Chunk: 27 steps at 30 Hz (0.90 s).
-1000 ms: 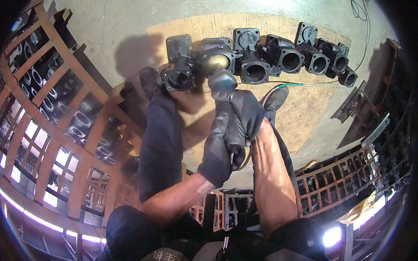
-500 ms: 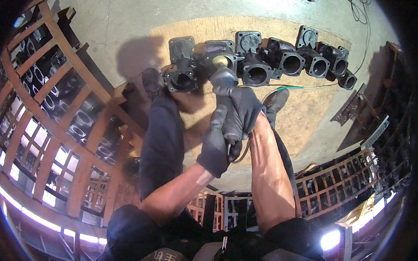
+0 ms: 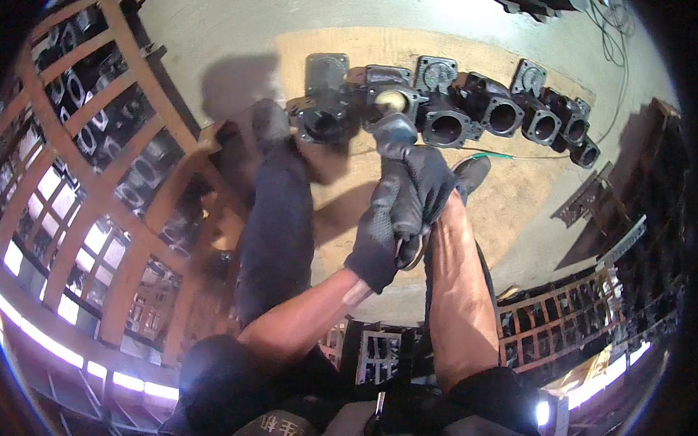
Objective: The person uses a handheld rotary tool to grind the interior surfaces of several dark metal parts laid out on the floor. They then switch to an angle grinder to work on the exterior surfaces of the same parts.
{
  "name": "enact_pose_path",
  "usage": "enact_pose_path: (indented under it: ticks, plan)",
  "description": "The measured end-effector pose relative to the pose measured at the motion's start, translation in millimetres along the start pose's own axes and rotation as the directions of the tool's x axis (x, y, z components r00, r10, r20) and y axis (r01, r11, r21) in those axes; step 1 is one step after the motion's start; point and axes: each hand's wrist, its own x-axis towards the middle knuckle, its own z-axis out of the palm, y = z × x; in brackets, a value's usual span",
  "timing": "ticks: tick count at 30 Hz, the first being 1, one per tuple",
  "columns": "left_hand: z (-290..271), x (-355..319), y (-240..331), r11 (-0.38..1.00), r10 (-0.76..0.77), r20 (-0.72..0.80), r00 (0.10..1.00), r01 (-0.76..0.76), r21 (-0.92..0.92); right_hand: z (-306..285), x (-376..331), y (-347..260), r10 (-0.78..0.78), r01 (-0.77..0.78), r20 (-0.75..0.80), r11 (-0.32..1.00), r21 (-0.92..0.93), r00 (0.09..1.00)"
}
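Observation:
Both of my hands wear dark textured gloves and are wrapped round a corded angle grinder (image 3: 396, 130). My left hand (image 3: 374, 238) grips along the left side of its body. My right hand (image 3: 429, 178) closes on it from the right, a little farther forward. At the far end of the grinder, a pale yellow round disc (image 3: 392, 101) sits at the open end of a black metal casting (image 3: 388, 75). Whether disc and metal touch I cannot tell. To the right stands another black flanged pipe casting (image 3: 447, 130); to the left, one more (image 3: 324, 128) lies partly in shadow.
Several further black castings (image 3: 502, 116) continue the row on a tan board (image 3: 472, 211). A thin cable with a green section (image 3: 491, 155) runs behind my right foot (image 3: 472, 175). Brown metal racks of castings (image 3: 145, 215) stand at left, others (image 3: 561, 321) at right.
The view has shifted, so the row of castings and my hands appear farther right. The disc stays at the same casting, and both hands keep their grip on the grinder.

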Motion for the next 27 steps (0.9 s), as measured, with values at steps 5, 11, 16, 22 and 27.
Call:
enact_pose_path:
  ticks: [5, 11, 16, 22, 27]
  plan:
    - [-11.3, -6.7, -6.1, 0.992, 0.056, -0.035, 0.998, -0.052, 0.112, 0.0, -0.3, 5.8, -0.068, 0.063, 0.030, 0.987, 0.151, 0.997]
    - [-57.0, -35.5, -65.0, 0.971, 0.170, 0.161, 0.972, -0.137, -0.195, 4.4, -52.9, 28.6, -0.359, 0.443, 0.260, 0.730, -0.521, 0.896]
    - [-71.8, -56.2, -44.5, 0.978, 0.170, 0.083, 0.982, -0.158, -0.134, 33.0, -50.0, 40.5, -0.374, 0.458, 0.278, 0.808, -0.371, 0.885]
    - [-99.1, -57.4, 10.9, 0.977, 0.103, 0.093, 0.990, -0.083, -0.196, 99.6, -21.0, 21.8, -0.028, 0.147, 0.215, 0.817, -0.558, 0.976]
    - [-121.0, -45.5, 20.3, 0.974, 0.071, 0.128, 0.989, -0.041, -0.221, 111.3, -9.0, 19.2, 0.050, 0.086, 0.226, 0.826, -0.557, 0.973]
